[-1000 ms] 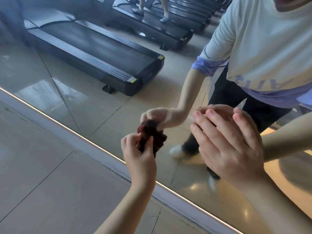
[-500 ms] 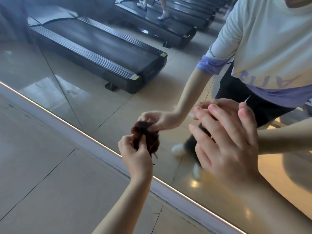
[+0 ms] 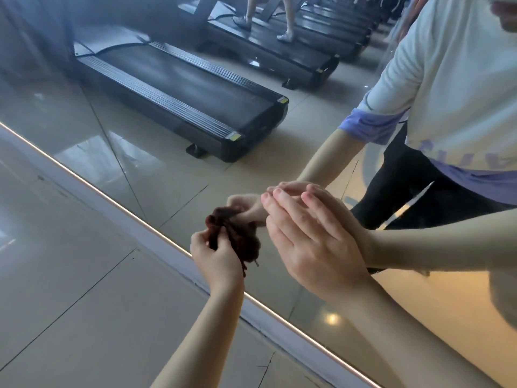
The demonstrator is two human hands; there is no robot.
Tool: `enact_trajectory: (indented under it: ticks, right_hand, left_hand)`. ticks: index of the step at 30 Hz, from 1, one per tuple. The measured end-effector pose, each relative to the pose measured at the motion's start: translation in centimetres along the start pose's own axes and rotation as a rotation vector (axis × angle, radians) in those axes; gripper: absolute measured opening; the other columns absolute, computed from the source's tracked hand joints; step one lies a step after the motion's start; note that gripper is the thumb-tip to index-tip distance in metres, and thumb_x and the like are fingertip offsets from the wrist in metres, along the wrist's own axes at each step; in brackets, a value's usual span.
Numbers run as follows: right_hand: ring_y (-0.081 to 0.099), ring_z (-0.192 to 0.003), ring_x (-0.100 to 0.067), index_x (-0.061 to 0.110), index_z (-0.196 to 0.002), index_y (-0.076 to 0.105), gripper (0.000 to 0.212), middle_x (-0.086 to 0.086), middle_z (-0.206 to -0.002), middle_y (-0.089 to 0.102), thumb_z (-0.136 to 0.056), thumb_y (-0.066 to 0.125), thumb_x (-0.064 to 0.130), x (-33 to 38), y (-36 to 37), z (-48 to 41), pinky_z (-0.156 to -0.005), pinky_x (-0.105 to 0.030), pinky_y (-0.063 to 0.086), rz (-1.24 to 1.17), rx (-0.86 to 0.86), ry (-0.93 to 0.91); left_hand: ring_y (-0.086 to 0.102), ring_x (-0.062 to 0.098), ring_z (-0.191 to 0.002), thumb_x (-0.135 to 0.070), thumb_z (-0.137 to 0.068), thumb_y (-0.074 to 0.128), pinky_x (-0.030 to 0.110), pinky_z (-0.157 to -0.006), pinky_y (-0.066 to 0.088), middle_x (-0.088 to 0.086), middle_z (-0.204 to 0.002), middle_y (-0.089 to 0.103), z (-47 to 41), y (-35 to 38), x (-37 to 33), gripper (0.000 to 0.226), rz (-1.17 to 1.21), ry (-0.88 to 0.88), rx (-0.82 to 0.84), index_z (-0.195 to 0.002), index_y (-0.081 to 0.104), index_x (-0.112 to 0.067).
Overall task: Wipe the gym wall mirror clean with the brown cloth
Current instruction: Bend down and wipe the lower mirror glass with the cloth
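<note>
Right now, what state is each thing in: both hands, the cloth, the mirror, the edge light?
left hand: fingers curled, grips the cloth.
brown cloth: bunched into a wad, against the glass near its lower edge.
right hand: fingers straight, fingertips on the glass, holds nothing.
mirror: looks hazy toward the upper left.
light strip: lit.

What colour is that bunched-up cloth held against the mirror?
The cloth is dark reddish brown, clearest in the head view.
</note>
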State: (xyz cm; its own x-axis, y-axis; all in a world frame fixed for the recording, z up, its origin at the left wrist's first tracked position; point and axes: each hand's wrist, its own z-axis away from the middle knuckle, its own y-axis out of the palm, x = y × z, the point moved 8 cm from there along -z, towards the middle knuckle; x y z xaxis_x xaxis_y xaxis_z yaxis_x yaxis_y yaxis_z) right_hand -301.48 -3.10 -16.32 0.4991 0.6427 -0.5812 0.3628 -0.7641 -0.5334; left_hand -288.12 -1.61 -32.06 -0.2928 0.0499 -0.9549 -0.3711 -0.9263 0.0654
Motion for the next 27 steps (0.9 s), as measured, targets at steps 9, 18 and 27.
enact_trajectory:
  ticks: [9,18,27]
  right_hand:
    - [0.053,-0.131,-0.018,0.010,-0.118,0.067,0.027,-0.006,-0.139,0.058,-0.100,0.047,0.014,0.5,0.3,0.3,-0.113,-0.039,0.032,0.056,-0.050,-0.040]
    - [0.052,-0.130,-0.019,0.012,-0.114,0.069,0.022,-0.006,-0.138,0.059,-0.099,0.053,0.015,0.6,0.4,0.3,-0.113,-0.040,0.032,0.053,-0.051,-0.036]
    - [0.048,-0.131,-0.021,0.010,-0.118,0.068,0.025,-0.007,-0.137,0.059,-0.098,0.053,0.012,0.4,0.5,0.3,-0.113,-0.040,0.032,0.043,-0.038,-0.028]
  left_hand:
    - [0.057,0.010,-0.085,-0.010,-0.098,0.060,0.028,-0.081,0.050,0.003,-0.101,0.050,2.2,0.9,1.5,0.031,-0.002,0.163,0.134,-0.080,0.051,-0.035]
    - [0.061,0.021,-0.091,-0.013,-0.099,0.057,0.029,-0.081,0.052,0.017,-0.111,0.057,-1.7,-0.2,1.9,0.022,-0.039,0.022,0.084,-0.083,0.049,-0.026]
    - [0.060,0.019,-0.088,-0.009,-0.100,0.056,0.023,-0.077,0.048,0.010,-0.100,0.060,-3.0,-0.5,1.3,0.021,0.065,-0.094,0.045,-0.083,0.049,-0.021]
